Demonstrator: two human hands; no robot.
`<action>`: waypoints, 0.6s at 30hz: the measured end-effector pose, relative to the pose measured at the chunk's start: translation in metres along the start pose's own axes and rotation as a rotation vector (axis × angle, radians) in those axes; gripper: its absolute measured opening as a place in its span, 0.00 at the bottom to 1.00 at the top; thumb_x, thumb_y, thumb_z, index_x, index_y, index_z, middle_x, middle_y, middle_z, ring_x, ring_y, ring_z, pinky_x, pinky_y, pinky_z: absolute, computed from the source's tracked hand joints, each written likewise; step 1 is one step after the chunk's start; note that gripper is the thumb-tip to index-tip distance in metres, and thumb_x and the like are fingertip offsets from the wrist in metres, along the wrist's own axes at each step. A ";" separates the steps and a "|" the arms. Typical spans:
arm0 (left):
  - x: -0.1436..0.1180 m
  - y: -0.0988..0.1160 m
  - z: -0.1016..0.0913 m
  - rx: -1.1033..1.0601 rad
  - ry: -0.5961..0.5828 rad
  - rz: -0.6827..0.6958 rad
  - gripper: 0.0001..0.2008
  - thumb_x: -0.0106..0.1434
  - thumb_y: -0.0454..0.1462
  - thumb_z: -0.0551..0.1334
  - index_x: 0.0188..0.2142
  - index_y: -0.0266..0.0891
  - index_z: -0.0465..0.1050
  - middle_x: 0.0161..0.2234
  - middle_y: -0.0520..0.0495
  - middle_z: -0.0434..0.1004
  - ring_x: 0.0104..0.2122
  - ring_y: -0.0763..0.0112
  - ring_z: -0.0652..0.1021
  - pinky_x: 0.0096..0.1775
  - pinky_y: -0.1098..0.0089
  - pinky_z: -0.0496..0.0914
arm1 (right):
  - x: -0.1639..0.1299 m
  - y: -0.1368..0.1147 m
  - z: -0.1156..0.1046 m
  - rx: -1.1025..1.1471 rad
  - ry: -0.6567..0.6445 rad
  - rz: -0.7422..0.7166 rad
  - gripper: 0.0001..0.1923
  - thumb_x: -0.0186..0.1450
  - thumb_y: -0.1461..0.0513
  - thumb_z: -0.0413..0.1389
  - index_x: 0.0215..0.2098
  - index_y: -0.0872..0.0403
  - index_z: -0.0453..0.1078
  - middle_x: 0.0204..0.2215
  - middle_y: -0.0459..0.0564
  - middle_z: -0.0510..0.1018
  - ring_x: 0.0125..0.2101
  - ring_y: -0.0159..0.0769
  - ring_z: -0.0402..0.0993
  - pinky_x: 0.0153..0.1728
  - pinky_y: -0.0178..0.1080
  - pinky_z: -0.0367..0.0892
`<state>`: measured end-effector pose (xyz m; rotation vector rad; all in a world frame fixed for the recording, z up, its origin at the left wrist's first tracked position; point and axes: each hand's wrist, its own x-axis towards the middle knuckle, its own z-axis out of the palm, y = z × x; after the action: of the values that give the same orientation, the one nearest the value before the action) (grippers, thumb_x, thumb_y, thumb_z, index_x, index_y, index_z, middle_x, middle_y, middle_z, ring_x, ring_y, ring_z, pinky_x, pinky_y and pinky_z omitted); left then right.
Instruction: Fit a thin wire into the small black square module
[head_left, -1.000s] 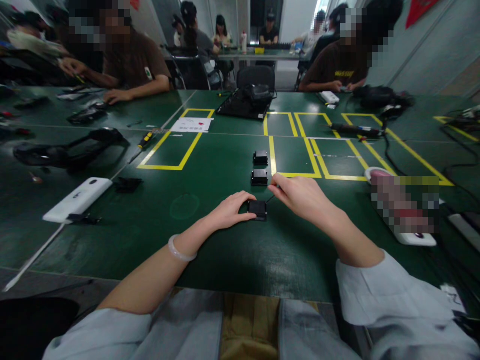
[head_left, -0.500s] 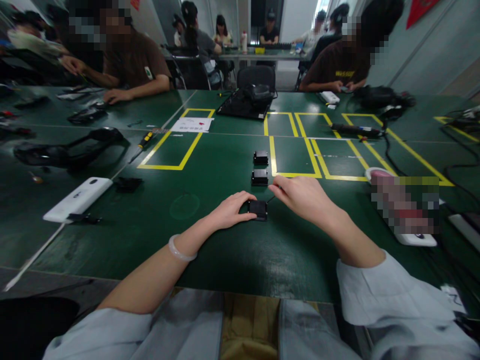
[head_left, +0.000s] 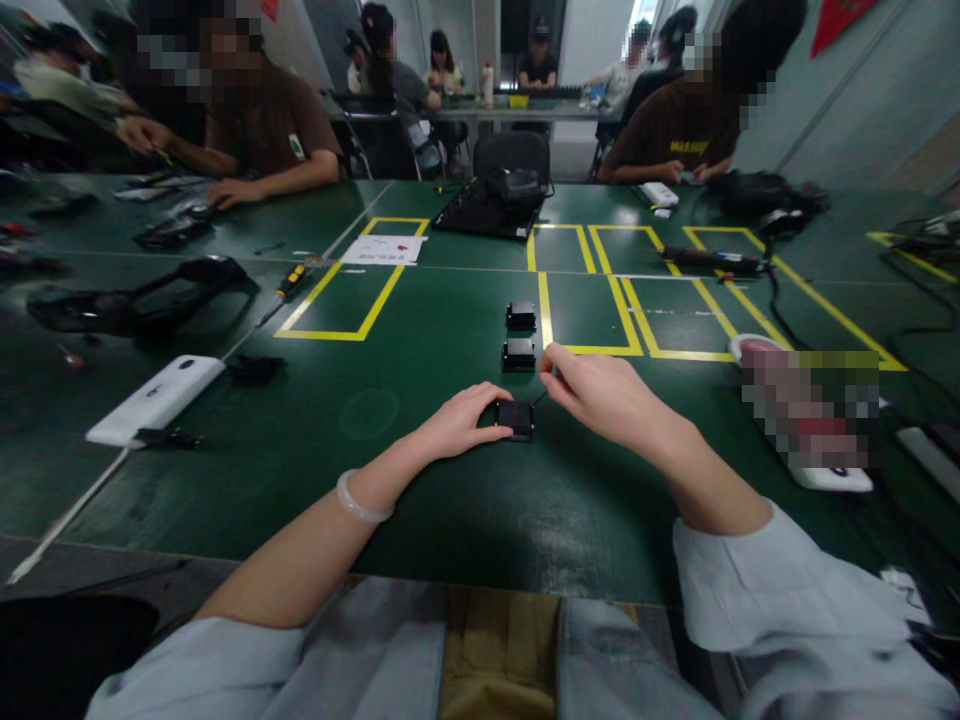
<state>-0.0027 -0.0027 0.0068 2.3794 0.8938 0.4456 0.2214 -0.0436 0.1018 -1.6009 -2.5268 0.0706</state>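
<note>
My left hand (head_left: 463, 420) is closed on the left side of a small black box-shaped part (head_left: 516, 416), thumb at its near edge and fingers at its far edge. The part rests on the green table. From the pinched fingers of my right hand (head_left: 581, 380) a thin dark rod-like tool (head_left: 541, 396) slants down to the part's right side; its exact kind is too small to tell. Beyond my hands two similar black parts stand in line, a nearer black part (head_left: 519, 354) and a farther black part (head_left: 521, 315).
On the left lie a white case (head_left: 157, 398), a black frame (head_left: 142, 292) and a yellow-black screwdriver (head_left: 283, 292). A black electric screwdriver (head_left: 712, 260) and a white phone-like device (head_left: 836, 478) are at right. Yellow tape marks the green table (head_left: 442, 520). Two co-workers sit opposite.
My right hand's fingers have turned slightly around the thin tool and shifted a little. My left hand and the black part stay in place.
</note>
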 end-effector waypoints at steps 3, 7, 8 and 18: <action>0.000 0.001 0.000 -0.006 -0.003 0.000 0.19 0.64 0.47 0.62 0.49 0.40 0.68 0.46 0.43 0.72 0.46 0.58 0.73 0.48 0.61 0.68 | 0.001 0.000 0.001 -0.073 -0.026 0.026 0.14 0.71 0.55 0.41 0.42 0.53 0.65 0.28 0.50 0.78 0.27 0.37 0.73 0.24 0.36 0.46; 0.000 0.001 0.000 -0.003 -0.009 -0.004 0.19 0.64 0.47 0.61 0.50 0.41 0.68 0.46 0.43 0.72 0.47 0.58 0.73 0.48 0.61 0.68 | 0.001 0.001 0.002 -0.043 -0.017 0.001 0.13 0.71 0.58 0.41 0.46 0.54 0.64 0.29 0.50 0.78 0.26 0.35 0.71 0.24 0.35 0.46; 0.000 0.001 0.000 0.000 -0.008 -0.004 0.19 0.64 0.47 0.61 0.50 0.41 0.68 0.46 0.43 0.72 0.46 0.58 0.73 0.48 0.61 0.68 | 0.000 0.001 0.002 -0.021 -0.009 -0.009 0.13 0.70 0.59 0.42 0.47 0.54 0.63 0.30 0.49 0.79 0.26 0.35 0.71 0.24 0.35 0.47; 0.000 0.000 0.000 0.011 -0.004 0.005 0.19 0.64 0.48 0.61 0.50 0.40 0.68 0.46 0.43 0.72 0.46 0.58 0.73 0.47 0.62 0.68 | 0.001 0.000 0.001 -0.078 -0.014 0.016 0.16 0.71 0.54 0.41 0.39 0.53 0.67 0.27 0.51 0.78 0.27 0.37 0.73 0.24 0.36 0.46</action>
<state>-0.0023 -0.0024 0.0067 2.3919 0.8913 0.4387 0.2207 -0.0422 0.1007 -1.6553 -2.5571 -0.0148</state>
